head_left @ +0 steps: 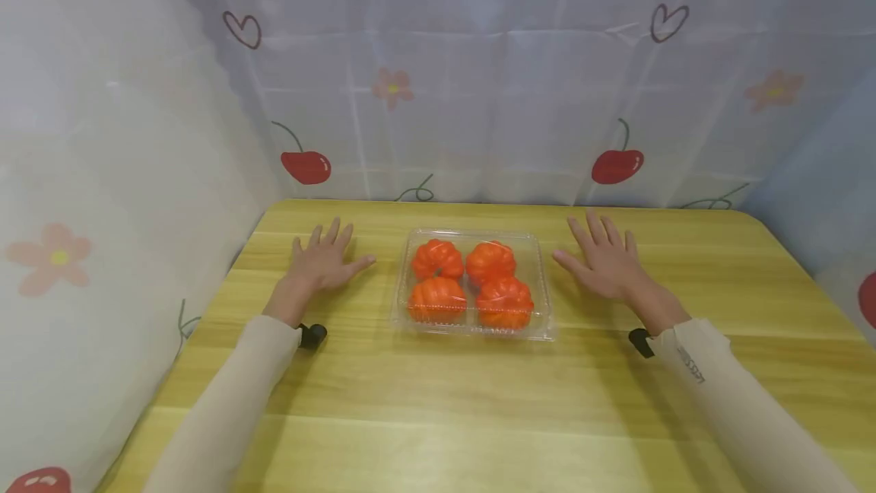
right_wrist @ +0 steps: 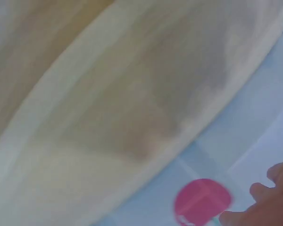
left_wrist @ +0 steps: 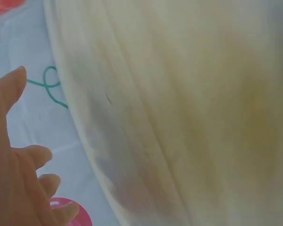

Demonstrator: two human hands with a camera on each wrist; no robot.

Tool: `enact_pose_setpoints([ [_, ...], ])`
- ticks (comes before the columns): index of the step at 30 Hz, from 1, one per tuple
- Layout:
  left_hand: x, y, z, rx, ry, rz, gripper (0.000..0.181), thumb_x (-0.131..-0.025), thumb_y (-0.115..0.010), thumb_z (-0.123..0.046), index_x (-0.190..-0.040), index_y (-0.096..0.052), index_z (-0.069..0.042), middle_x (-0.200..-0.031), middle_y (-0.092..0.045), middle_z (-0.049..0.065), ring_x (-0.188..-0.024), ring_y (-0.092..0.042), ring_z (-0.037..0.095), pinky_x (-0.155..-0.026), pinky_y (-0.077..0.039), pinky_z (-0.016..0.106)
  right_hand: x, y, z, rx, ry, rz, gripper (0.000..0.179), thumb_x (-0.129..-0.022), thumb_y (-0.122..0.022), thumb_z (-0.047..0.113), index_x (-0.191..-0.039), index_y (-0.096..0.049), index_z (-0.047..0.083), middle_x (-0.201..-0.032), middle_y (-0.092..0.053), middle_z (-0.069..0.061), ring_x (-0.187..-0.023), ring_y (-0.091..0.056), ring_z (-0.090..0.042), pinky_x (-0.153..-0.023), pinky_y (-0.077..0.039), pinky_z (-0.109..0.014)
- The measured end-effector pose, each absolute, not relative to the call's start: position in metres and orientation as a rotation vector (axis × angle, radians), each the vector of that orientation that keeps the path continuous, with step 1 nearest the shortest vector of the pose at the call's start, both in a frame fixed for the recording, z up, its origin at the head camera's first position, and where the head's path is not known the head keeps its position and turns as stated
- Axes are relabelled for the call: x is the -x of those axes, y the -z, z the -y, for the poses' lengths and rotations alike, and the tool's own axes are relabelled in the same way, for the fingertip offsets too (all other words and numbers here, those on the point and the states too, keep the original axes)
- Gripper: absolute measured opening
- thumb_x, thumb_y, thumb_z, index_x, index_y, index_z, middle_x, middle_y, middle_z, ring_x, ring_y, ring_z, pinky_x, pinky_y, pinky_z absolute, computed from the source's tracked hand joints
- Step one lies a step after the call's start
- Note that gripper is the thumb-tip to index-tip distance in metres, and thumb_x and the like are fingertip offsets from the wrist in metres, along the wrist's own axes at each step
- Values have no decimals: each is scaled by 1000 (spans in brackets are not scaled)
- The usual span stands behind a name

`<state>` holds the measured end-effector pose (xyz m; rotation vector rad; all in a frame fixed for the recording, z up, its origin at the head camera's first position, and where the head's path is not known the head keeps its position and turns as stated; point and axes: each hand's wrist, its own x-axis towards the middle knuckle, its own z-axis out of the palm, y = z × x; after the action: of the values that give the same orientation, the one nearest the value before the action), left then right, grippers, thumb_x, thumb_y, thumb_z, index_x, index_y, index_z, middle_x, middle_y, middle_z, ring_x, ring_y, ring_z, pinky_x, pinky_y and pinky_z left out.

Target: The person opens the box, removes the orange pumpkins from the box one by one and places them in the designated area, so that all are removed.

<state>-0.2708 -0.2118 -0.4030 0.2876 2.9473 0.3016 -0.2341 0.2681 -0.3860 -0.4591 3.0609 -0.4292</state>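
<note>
A clear plastic clamshell box (head_left: 472, 332) stands on the table with its lid down. Several small orange pumpkins (head_left: 436, 300) are inside it, in two rows. To the left of the box is my left hand (head_left: 322, 263), fingers spread and holding nothing. My right hand (head_left: 605, 261) is on the other side, its fingers likewise spread and bare, the thumb pointing towards the box. Neither hand touches the box. In the left wrist view part of the left hand (left_wrist: 14, 155) shows at the left edge; fingertips of the right hand (right_wrist: 269, 202) show in the right wrist view's lower corner.
The wood-grain table (head_left: 438, 417) has rounded far corners. A printed curtain (head_left: 479, 97) with cherries, flowers and hearts hangs behind it, and a white sheet (head_left: 123, 135) hangs on the left. Dark wrist straps (head_left: 313, 336) show at both cuffs.
</note>
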Motion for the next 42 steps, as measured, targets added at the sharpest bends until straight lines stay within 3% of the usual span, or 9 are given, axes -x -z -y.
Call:
enact_pose_setpoints([
  [5,258,401,207,-378,-474,-2967,93,-95,-35,-70,-157,-16,-3,-162,-9,22,-146,-8,47,-114,-7,64,210,375,-261,692,456,-3124,73,-104,-41,49,-156,-21,3,-161,-4,-27,-144,-8,-49,-108,-6,-73],
  [8,246,398,203,-461,-676,-2941,92,-98,-38,-66,-156,-12,1,-161,-13,23,-146,-14,44,-116,-13,58,192,370,-254,764,598,-3070,72,-104,-45,43,-157,-17,3,-161,-4,-25,-145,-9,-48,-110,-12,-69],
  [12,225,396,196,-538,-901,-2872,92,-99,-40,-61,-156,-6,2,-161,-12,21,-146,-17,39,-117,-17,54,168,368,-238,740,869,-2931,76,-103,-50,39,-159,-9,6,-163,1,-19,-146,-6,-45,-110,-12,-69],
  [19,190,393,175,-576,-1347,-2559,86,-101,-49,-48,-158,4,-11,-164,0,15,-144,-20,43,-111,-27,59,138,379,-213,667,1244,-2698,100,-91,-71,37,-160,-1,17,-163,12,-13,-146,-1,-45,-106,-18,-73],
  [23,175,393,161,-619,-1499,-2340,97,-97,-62,-39,-158,11,-17,-163,9,15,-144,-19,45,-108,-33,56,132,387,-205,601,1425,-2565,112,-85,-79,32,-159,4,27,-162,18,-7,-146,0,-43,-106,-24,-69],
  [28,166,398,154,-613,-1598,-2161,111,-89,-74,-35,-158,12,-21,-162,5,20,-142,-25,44,-105,-40,51,128,391,-200,533,1553,-2478,120,-80,-84,28,-159,7,27,-162,17,-7,-146,-4,-45,-107,-26,-66],
  [31,164,402,153,-610,-1625,-2133,113,-86,-78,-31,-158,10,-24,-164,4,13,-142,-27,42,-102,-43,49,128,392,-198,532,1610,-2439,121,-80,-84,24,-158,8,24,-163,12,-10,-146,-6,-45,-107,-30,-61],
  [35,163,403,154,-599,-1631,-2117,115,-84,-80,-27,-158,8,-28,-164,5,8,-140,-31,42,-100,-46,48,128,394,-198,488,1613,-2413,121,-81,-84,22,-158,10,27,-163,7,-15,-146,-5,-45,-108,-25,-64],
  [42,159,405,151,-565,-1574,-2158,123,-80,-84,-22,-157,11,-32,-160,-15,23,-138,-36,39,-103,-42,50,128,401,-197,490,1634,-2379,122,-81,-83,17,-158,11,28,-163,9,-17,-144,-9,-50,-108,-24,-65],
])
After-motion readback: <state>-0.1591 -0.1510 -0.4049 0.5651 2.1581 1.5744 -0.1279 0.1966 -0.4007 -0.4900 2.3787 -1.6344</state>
